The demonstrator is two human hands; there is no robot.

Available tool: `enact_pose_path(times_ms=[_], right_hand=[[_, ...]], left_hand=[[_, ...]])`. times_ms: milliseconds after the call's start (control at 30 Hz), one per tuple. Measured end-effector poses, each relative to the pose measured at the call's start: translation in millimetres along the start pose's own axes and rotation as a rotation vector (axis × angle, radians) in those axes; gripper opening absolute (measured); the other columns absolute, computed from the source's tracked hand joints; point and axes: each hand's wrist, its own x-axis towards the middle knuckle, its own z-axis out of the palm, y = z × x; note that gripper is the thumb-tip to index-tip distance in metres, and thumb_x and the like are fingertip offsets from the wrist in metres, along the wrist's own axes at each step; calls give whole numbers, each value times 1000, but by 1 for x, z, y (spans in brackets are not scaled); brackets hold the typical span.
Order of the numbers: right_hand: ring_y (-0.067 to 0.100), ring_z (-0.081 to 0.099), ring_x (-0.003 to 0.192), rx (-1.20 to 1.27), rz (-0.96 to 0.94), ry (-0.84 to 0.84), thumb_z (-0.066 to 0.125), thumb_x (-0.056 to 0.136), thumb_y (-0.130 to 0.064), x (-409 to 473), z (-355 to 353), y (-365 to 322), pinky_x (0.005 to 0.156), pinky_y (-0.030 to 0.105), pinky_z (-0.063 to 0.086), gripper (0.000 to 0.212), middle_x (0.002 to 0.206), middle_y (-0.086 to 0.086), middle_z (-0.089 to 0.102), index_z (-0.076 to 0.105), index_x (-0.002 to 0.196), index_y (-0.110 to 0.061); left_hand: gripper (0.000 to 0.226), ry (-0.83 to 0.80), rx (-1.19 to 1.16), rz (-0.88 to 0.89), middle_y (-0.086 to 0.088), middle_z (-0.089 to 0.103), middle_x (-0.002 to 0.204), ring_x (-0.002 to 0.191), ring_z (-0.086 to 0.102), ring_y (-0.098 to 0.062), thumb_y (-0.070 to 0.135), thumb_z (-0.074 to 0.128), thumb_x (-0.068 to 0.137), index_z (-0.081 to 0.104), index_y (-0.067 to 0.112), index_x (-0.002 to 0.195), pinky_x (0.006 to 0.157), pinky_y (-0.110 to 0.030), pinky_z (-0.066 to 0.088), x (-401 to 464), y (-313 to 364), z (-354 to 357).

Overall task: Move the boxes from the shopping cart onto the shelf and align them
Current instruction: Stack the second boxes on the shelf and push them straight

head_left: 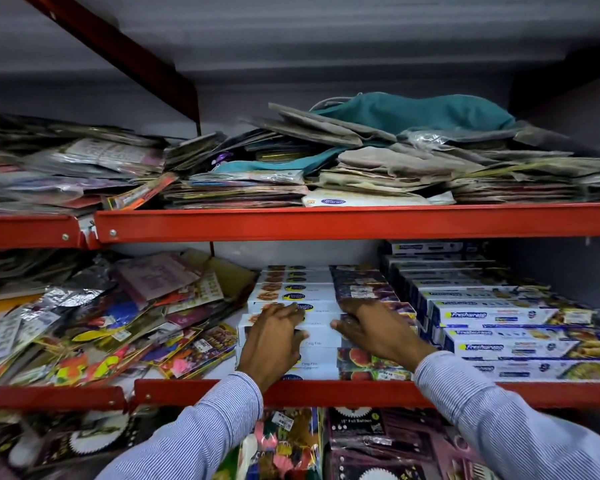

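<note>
A stack of long white boxes with dark fruit-printed ends lies on the middle shelf, running from the red front rail back toward the wall. The left hand rests flat on the white part of the top front boxes, fingers loosely together and pressing down, its grip not wrapped around anything. The right hand lies on the fruit-printed ends, fingers spread, its grip also unclasped; both seem to be nudging the boxes square. Just to the right sits a tidy block of blue-and-white wrap boxes, a ready guide edge. To do this step well, push evenly with both palms so the ends line up flush with that block and the rail. To the left sprawls a loose heap of shiny party packets, which could slide into the row. The cart is not in view.
</note>
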Motion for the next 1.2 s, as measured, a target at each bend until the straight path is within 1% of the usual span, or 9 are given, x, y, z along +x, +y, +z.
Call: enact_pose_path(times_ms=[100, 167, 267, 367, 567, 733, 867, 1033, 1200], right_hand=[[29, 62, 108, -126, 9, 51, 42, 89, -66, -9, 10, -1, 82, 38, 53, 63, 125, 7, 64, 51, 126, -17], [30, 56, 121, -135, 43, 62, 44, 90, -63, -11, 15, -1, 92, 38, 49, 67, 140, 9, 55, 46, 135, -13], [30, 52, 126, -62, 75, 66, 48, 92, -56, -13, 18, -4, 99, 39, 46, 61, 142, 10, 53, 48, 134, -13], [29, 56, 120, -43, 62, 58, 49, 93, -51, -12, 18, -6, 97, 40, 49, 52, 136, 10, 58, 51, 129, -14], [28, 49, 130, -9, 54, 52, 50, 94, -44, -9, 21, -8, 106, 39, 43, 54, 145, 9, 51, 45, 138, -13], [29, 48, 130, 1, 31, 44, 53, 95, -39, -7, 23, -8, 107, 40, 43, 50, 143, 11, 52, 46, 136, -11], [27, 43, 136, 22, 27, 41, 54, 95, -37, -7, 24, -8, 112, 39, 38, 53, 148, 10, 47, 43, 140, -11], [26, 44, 135, 26, 8, 39, 55, 96, -35, -6, 22, -8, 111, 38, 39, 51, 149, 8, 47, 44, 140, -12], [24, 39, 139, 21, -9, 40, 54, 96, -34, -5, 24, -5, 113, 35, 36, 52, 151, 7, 44, 43, 141, -13]], left_hand=[[49, -91, 51, 19, -6, 45, 151, 139, 36, -27, 34, 51, 99, 43, 15, 144, 116, -43, 28, 1, -6, 7], [51, -126, 92, 36, -4, 40, 154, 142, 33, -26, 37, 44, 101, 36, 17, 147, 117, -46, 25, 2, -10, 8], [50, -129, 132, 66, 1, 48, 149, 137, 41, -21, 44, 43, 100, 40, 22, 145, 114, -46, 30, 4, -18, 8], [50, -119, 141, 55, 0, 54, 143, 131, 48, -22, 50, 43, 99, 42, 24, 142, 112, -48, 32, 4, -23, 7], [52, -127, 162, 43, 0, 56, 140, 127, 50, -23, 54, 41, 98, 45, 24, 140, 112, -48, 33, 4, -26, 6], [67, -107, 163, 54, 0, 60, 134, 121, 53, -23, 64, 22, 91, 50, 21, 135, 106, -41, 39, 3, -28, 4], [58, -101, 153, 53, -2, 59, 136, 123, 53, -25, 59, 35, 96, 50, 20, 135, 106, -40, 39, 3, -29, 3], [71, -94, 166, 60, -1, 60, 135, 122, 53, -24, 65, 19, 89, 49, 22, 136, 106, -40, 40, 1, -28, 2], [64, -85, 138, 53, -3, 60, 135, 123, 53, -25, 63, 30, 92, 52, 20, 135, 105, -40, 40, 1, -28, 1]])
